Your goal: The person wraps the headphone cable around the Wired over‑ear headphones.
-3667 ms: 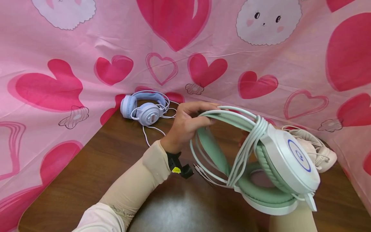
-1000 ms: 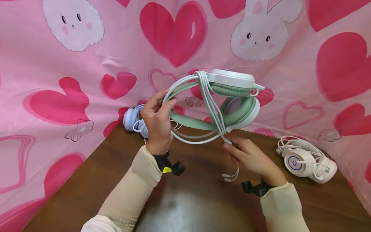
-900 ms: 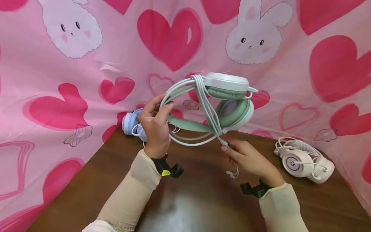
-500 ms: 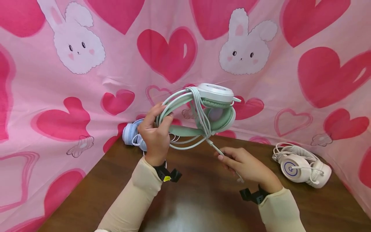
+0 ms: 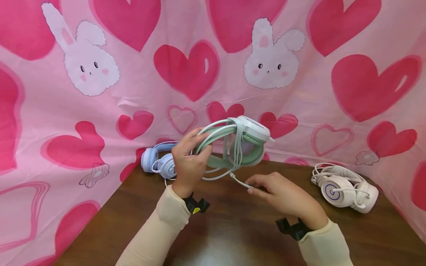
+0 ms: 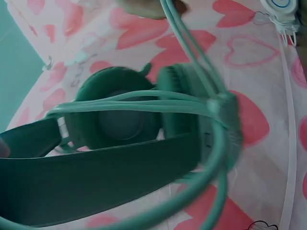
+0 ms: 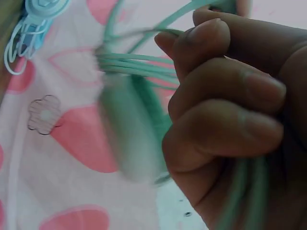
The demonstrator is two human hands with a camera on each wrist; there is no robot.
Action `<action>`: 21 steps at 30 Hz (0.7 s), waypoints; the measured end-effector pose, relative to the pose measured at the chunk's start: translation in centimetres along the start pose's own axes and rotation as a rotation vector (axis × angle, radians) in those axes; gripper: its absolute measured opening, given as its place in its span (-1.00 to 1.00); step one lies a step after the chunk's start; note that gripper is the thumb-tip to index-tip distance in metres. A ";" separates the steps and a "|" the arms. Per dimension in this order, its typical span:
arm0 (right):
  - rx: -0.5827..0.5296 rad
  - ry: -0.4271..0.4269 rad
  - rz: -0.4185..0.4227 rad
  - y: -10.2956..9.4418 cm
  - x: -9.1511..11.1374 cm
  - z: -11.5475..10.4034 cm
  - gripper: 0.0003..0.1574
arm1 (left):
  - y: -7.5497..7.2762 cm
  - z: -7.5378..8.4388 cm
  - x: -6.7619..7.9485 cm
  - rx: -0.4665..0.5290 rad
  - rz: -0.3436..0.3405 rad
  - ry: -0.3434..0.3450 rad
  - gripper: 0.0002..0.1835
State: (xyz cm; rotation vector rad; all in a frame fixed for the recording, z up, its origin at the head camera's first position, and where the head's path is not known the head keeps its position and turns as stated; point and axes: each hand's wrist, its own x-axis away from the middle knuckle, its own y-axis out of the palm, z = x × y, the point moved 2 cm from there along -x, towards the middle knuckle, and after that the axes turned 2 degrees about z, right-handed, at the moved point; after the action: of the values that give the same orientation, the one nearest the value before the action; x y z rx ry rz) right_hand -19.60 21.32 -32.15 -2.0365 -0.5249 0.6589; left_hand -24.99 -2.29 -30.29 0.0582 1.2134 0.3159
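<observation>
My left hand grips the headband of the white and green headphones, held up above the table. Their cable is wound several times across the headband near the upper ear cup. From the bottom of that winding the loose cable end runs to my right hand, whose thumb and forefinger pinch it. In the right wrist view the other fingers are curled over the cable. The green ear pads and the headband's padded strip show in the left wrist view.
Blue headphones lie at the table's back left, partly behind my left hand. Cream-white headphones with a bundled cable lie at the right. A pink heart-patterned cloth walls the brown table at the back and sides.
The headphones came up and turned away from me, then dropped a little lower. My right hand came into view, took hold of the cable end, and drew it out from the winding.
</observation>
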 end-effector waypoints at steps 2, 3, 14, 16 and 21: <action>0.006 -0.024 0.005 -0.2 0.2 -0.5 -0.87 | 0.4 0.1 0.3 0.004 -0.057 0.025 -0.77; 0.006 -0.042 0.013 -0.3 0.4 -0.8 -0.88 | 0.5 0.1 0.5 0.008 -0.089 0.032 -0.77; -0.020 -0.248 0.158 -2.3 2.0 -2.7 -0.80 | 2.8 1.5 2.4 0.009 -0.525 0.010 -0.76; -0.033 -0.251 0.139 -2.6 2.2 -2.7 -0.76 | 3.1 1.6 2.7 0.042 -0.589 0.008 -0.76; -0.095 -0.208 0.074 -3.0 2.8 -2.4 -0.74 | 3.6 1.6 3.2 0.133 -0.719 -0.037 -0.77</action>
State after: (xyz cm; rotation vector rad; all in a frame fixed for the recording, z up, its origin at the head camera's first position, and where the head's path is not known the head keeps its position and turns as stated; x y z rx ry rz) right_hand -16.26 22.98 -29.15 -2.0962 -0.6139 0.9122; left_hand -23.26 2.16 -31.85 -0.2531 1.1403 -0.3924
